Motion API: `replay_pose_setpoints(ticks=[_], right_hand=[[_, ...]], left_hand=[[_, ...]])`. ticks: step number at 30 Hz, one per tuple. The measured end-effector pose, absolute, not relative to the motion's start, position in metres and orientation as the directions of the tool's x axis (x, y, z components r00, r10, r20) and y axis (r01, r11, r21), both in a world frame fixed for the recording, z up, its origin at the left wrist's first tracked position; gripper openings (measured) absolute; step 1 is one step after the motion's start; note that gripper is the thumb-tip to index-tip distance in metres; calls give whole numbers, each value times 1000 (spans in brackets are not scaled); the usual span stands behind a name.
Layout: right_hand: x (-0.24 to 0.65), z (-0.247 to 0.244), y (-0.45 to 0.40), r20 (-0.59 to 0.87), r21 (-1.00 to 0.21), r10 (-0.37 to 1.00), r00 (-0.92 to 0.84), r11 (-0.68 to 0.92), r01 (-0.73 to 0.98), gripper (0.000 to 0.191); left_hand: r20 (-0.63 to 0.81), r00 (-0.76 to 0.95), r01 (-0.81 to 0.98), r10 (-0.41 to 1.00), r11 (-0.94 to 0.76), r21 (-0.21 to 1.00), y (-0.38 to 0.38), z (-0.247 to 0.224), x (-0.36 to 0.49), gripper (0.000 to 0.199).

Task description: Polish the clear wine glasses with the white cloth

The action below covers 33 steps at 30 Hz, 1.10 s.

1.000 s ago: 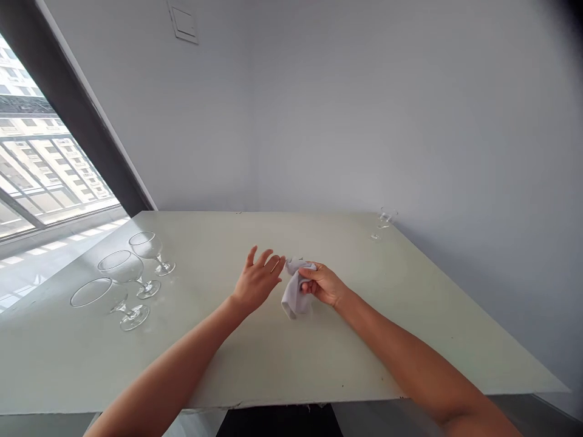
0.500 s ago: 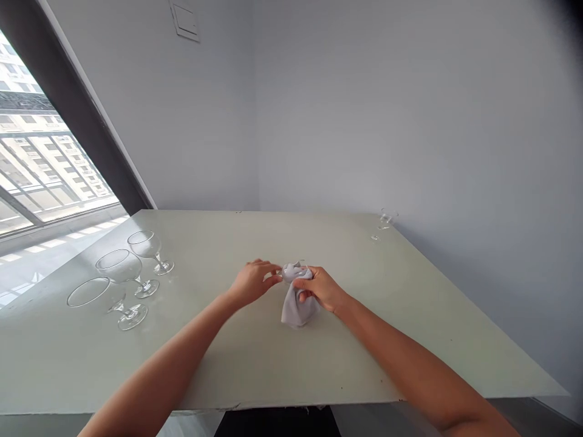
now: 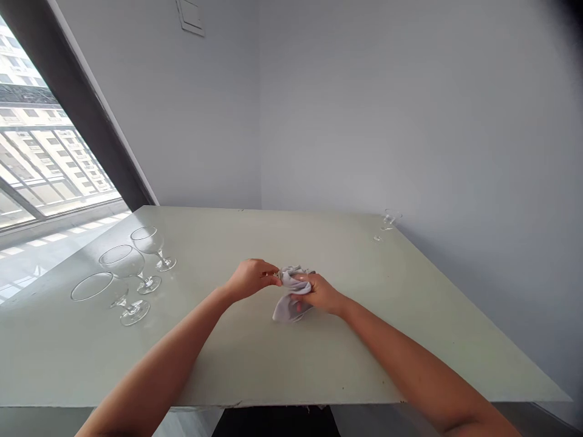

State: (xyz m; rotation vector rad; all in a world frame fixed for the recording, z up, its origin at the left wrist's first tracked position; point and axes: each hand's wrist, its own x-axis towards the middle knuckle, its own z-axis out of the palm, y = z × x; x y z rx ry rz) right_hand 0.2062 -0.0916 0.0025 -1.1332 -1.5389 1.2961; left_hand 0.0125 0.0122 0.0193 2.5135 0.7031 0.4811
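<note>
Over the middle of the table, my right hand (image 3: 323,294) is closed round a pale grey cloth (image 3: 288,308), bunched up with one corner hanging down. The cloth covers most of a glass (image 3: 278,275). Only a little of the glass shows, at its left end, where the fingertips of my left hand (image 3: 252,279) pinch it, seemingly by the stem. My right fingers are partly hidden in the folds.
Three stemmed glasses stand in a row at the left: a near one (image 3: 135,312), a middle one (image 3: 149,284) and a far one (image 3: 166,263). Another small clear glass (image 3: 392,218) is by the table's far right corner. Grey walls border the glossy pale table (image 3: 255,364).
The cloth has been turned and bunched further over the glass, hiding more of it. Its hanging corner has swung left and up. My left fingertips have closed on the glass.
</note>
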Motion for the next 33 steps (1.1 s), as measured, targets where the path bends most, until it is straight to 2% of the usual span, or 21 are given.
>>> replay_pose_setpoints(ticks=[3, 6, 8, 10, 16, 18, 20, 22, 24, 26, 27, 29, 31, 33], right_hand=[[216, 4, -91, 167, -873, 915, -366, 309, 376, 25], [228, 4, -87, 285, -691, 870, -403, 477, 543, 35], [237, 1, -83, 345, -609, 859, -379, 512, 606, 40], [244, -2, -78, 396, -577, 859, -323, 507, 641, 41], [261, -8, -71, 475, -642, 879, -40, 377, 667, 46], [264, -4, -72, 570, -595, 819, 68, 354, 722, 44], [263, 1, -75, 669, -457, 739, 79, 326, 828, 40], [255, 6, -81, 733, -238, 679, -35, 304, 922, 37], [241, 8, -86, 733, -28, 647, -207, 333, 942, 34], [225, 8, -89, 680, 75, 642, -355, 421, 904, 35], [218, 7, -89, 645, 78, 647, -406, 473, 878, 36], [210, 5, -88, 603, -17, 681, -417, 533, 846, 36], [210, 4, -85, 584, -247, 760, -285, 501, 829, 31], [218, 5, -81, 465, -587, 882, -79, 374, 718, 28]], left_hand=[[-130, 859, 379, 495, -445, 812, 13, 27, 9, 41], [-213, 899, 309, 384, -211, 927, 13, 30, 9, 41], [-208, 909, 265, 360, -116, 957, 13, 29, 12, 37], [-211, 902, 251, 378, -58, 966, 13, 26, 15, 32], [-238, 796, 293, 557, -11, 956, 21, 11, 17, 29], [-201, 703, 339, 682, -72, 938, 23, 8, 17, 28], [-138, 589, 447, 797, -178, 877, 21, 7, 18, 26], [-47, 517, 570, 855, -303, 764, 16, 7, 20, 24], [72, 519, 644, 852, -445, 622, 10, 6, 23, 21], [183, 579, 667, 794, -591, 454, 3, 3, 27, 17], [226, 630, 654, 743, -665, 361, -1, 1, 29, 16], [295, 743, 572, 601, -799, 188, -6, -4, 32, 16], [369, 819, 447, 439, -892, 68, -10, -8, 34, 18], [443, 840, 346, 313, -938, 7, -14, -10, 36, 20]])
